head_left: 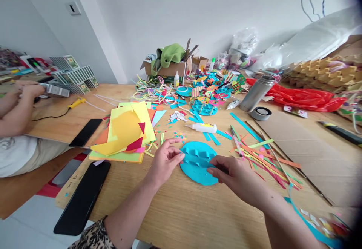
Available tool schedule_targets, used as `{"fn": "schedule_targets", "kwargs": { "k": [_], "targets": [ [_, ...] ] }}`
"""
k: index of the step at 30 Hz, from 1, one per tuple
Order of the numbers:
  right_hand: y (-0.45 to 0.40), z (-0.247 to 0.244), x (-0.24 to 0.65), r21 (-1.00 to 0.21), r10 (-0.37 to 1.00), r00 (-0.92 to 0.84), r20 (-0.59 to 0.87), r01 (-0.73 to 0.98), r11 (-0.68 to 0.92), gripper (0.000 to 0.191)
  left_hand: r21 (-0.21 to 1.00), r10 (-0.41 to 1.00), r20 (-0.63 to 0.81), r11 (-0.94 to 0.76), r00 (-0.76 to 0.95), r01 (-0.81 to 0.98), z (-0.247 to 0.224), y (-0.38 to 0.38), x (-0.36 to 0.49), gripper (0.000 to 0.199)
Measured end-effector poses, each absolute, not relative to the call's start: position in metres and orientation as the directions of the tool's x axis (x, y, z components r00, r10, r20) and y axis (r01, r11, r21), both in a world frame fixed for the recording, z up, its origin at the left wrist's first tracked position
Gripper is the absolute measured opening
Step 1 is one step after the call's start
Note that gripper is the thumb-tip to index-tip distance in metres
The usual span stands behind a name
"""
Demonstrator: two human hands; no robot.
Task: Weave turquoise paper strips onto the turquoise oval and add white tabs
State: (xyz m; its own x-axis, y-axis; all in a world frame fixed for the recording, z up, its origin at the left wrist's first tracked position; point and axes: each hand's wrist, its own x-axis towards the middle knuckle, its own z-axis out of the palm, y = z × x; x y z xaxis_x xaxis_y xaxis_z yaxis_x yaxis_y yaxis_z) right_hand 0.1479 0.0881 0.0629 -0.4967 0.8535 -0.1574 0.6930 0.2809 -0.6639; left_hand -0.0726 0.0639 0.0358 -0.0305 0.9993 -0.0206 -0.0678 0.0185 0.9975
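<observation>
A plain pale wall (198,11) rises behind the far edge of the wooden surface (169,211). Toward the left, a switch plate (74,8) sits beside a projecting corner (97,26). Light floor tiles (22,222) show past the near left corner; lighting is soft.

The right hand (234,173) covers part of the blue disc (198,175), and what its fingertips pinch there cannot be told. The left edge cuts off a co-worker (17,154) (head and all). Print on the nearest glue bottle (205,128) is too small to read. Scraps (321,222) at lower right blur into the dark corner.
</observation>
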Motion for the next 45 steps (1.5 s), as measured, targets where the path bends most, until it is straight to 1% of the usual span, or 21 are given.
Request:
{"fn": "schedule_targets", "kwargs": {
  "k": [2,4,7,10,12,14,17,19,21,24,28,31,34,38,41,45],
  "targets": [
    [0.088,0.065,0.142,-0.527,0.866,-0.488,-0.109,0.767,0.366,0.025,0.998,0.999,-0.039,0.037,-0.027,-0.053,0.03,0.064,-0.074,0.044],
    [0.087,0.067,0.138,-0.469,0.856,-0.505,-0.106,0.785,0.405,0.025,0.999,0.998,-0.041,0.04,-0.04,-0.029,0.025,0.064,-0.076,0.047],
    [0.083,0.07,0.137,-0.468,0.818,-0.554,-0.154,0.77,0.433,0.03,1.0,0.996,-0.029,0.029,-0.081,-0.011,0.019,0.065,-0.079,0.049],
    [0.081,0.071,0.136,-0.458,0.799,-0.567,-0.201,0.775,0.435,0.03,0.998,0.997,-0.047,0.044,-0.063,-0.049,0.018,0.066,-0.078,0.049],
    [0.081,0.068,0.135,-0.435,0.816,-0.537,-0.214,0.8,0.413,0.025,0.995,0.997,-0.069,0.066,-0.034,-0.079,0.017,0.065,-0.077,0.051],
    [0.082,0.065,0.132,-0.41,0.851,-0.487,-0.195,0.829,0.38,0.02,0.993,0.996,-0.087,0.085,-0.018,-0.087,0.016,0.065,-0.076,0.052],
    [0.083,0.061,0.128,-0.384,0.876,-0.452,-0.17,0.849,0.363,0.019,0.992,0.996,-0.094,0.093,-0.002,-0.083,0.013,0.065,-0.075,0.048],
    [0.083,0.059,0.127,-0.405,0.863,-0.477,-0.165,0.831,0.381,0.023,0.992,0.996,-0.09,0.09,0.006,-0.086,0.013,0.065,-0.076,0.045],
    [0.083,0.058,0.128,-0.457,0.86,-0.493,-0.129,0.8,0.39,0.027,0.992,0.996,-0.093,0.094,0.008,-0.09,0.013,0.065,-0.076,0.043],
    [0.083,0.055,0.129,-0.543,0.879,-0.47,-0.073,0.758,0.361,0.028,0.989,0.993,-0.117,0.117,0.007,-0.089,0.014,0.065,-0.076,0.043],
    [0.083,0.051,0.127,-0.621,0.89,-0.446,-0.093,0.725,0.298,0.036,0.987,0.989,-0.147,0.147,0.013,-0.061,0.014,0.065,-0.075,0.046],
    [0.083,0.046,0.125,-0.613,0.899,-0.424,-0.108,0.741,0.276,0.038,0.987,0.987,-0.158,0.158,0.019,-0.014,0.011,0.065,-0.076,0.047],
    [0.084,0.04,0.123,-0.558,0.904,-0.404,-0.141,0.787,0.265,0.039,0.987,0.989,-0.146,0.145,0.017,0.064,0.009,0.065,-0.077,0.045],
    [0.085,0.035,0.122,-0.493,0.904,-0.374,-0.209,0.838,0.233,0.039,0.974,0.995,-0.095,0.096,-0.016,0.203,0.009,0.066,-0.08,0.042],
    [0.085,0.034,0.122,-0.512,0.887,-0.387,-0.253,0.831,0.217,0.039,0.951,0.997,-0.025,0.045,-0.069,0.305,0.012,0.066,-0.082,0.04],
    [0.085,0.034,0.124,-0.576,0.864,-0.433,-0.257,0.787,0.223,0.042,0.914,0.987,0.092,-0.031,-0.131,0.404,0.016,0.059,-0.084,0.038]
  ]
}}
